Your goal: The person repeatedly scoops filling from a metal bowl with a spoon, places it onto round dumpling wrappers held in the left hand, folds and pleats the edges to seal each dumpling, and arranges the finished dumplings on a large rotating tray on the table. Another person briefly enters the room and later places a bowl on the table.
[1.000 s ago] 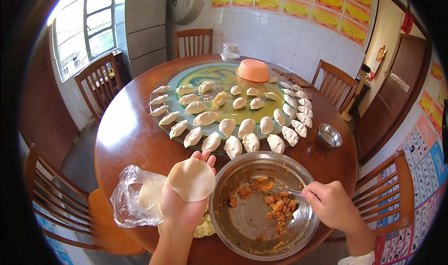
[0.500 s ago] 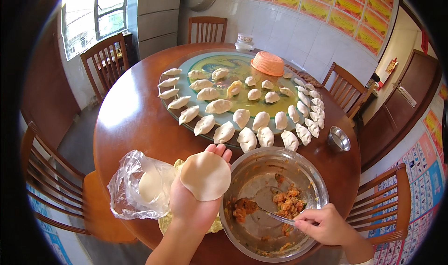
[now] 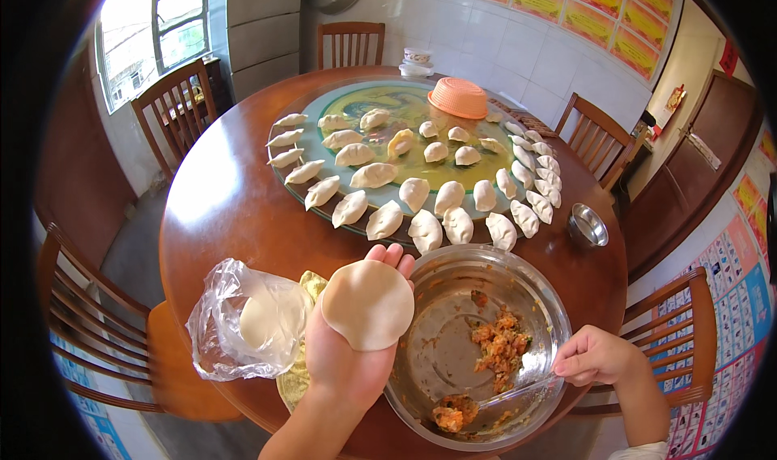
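On the upturned palm of my left hand (image 3: 344, 375) rests a round, pale dumpling wrapper (image 3: 368, 306), flat and bare, with fingertips showing past its far edge. My right hand (image 3: 597, 356) pinches the end of a metal spoon (image 3: 520, 390) over a large steel bowl (image 3: 429, 298). A lump of orange minced filling (image 3: 455, 413) sits on the spoon's head, low in the bowl. More filling (image 3: 500, 345) is heaped at the bowl's right side. Left of my left hand, a clear plastic bag (image 3: 214, 322) contains further wrappers (image 3: 265, 318).
Several shaped dumplings (image 3: 384, 219) stand on the glass turntable (image 3: 320, 128) beyond the bowl. An orange basket (image 3: 458, 99) is upside down at its back. A small metal bowl (image 3: 588, 226) stands on the right. A yellow cloth (image 3: 291, 389) lies beside the bag. Wooden chairs (image 3: 664, 338) surround the table.
The spoon with its filling has moved from the bowl's left side to its near side. My right hand has moved up and right; my left hand has shifted slightly right with the wrapper.
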The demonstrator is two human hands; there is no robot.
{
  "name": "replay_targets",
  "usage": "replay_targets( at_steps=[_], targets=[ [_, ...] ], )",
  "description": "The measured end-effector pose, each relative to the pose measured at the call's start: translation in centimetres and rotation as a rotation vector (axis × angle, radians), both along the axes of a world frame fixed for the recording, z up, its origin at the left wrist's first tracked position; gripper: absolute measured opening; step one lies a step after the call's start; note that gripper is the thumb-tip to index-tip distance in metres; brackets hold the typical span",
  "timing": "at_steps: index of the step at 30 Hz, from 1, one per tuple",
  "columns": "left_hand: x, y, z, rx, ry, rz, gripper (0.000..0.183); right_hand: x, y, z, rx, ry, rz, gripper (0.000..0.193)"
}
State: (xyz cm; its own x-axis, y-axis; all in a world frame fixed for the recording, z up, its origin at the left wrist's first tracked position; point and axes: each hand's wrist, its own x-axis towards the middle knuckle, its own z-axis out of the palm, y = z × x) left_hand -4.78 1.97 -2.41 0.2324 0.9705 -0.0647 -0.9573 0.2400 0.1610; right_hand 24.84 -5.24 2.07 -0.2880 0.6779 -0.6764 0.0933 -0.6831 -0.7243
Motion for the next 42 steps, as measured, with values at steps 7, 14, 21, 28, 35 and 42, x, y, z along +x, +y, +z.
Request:
replay_targets(
  at_steps=[7, 14, 21, 28, 35, 42],
  targets=[
    [1.6, -1.5, 0.8, -0.125, 0.040, -0.042, 0.039, -0.2, 0.6, 5.1, 0.223, 0.101, -0.102, 0.013],
    [2.8, -3.3, 1.0, -0.045, 0.089, -0.266, 0.038, -4.9, -1.1, 6.2, 0.731, -0.537, 0.024, 0.019],
    [2.3, -2.9, 1.0, -0.098, -0.017, -0.242, 0.041, -7.6, -3.1, 5.9, 1.557, -1.007, 0.271, 0.009],
    [2.2, -2.7, 1.0, -0.118, 0.007, -0.271, 0.043, -7.3, -3.8, 6.4, 1.751, -1.139, 0.502, 0.026],
    [2.2, -2.7, 0.5, -0.103, -0.078, -0.329, 0.045, -7.2, -3.0, 6.2, 1.785, -1.131, 0.464, 0.023],
    [2.0, -2.6, 0.7, -0.082, -0.119, -0.326, 0.045, -6.2, -2.2, 6.2, 1.877, -0.924, 0.402, 0.029]
  ],
)
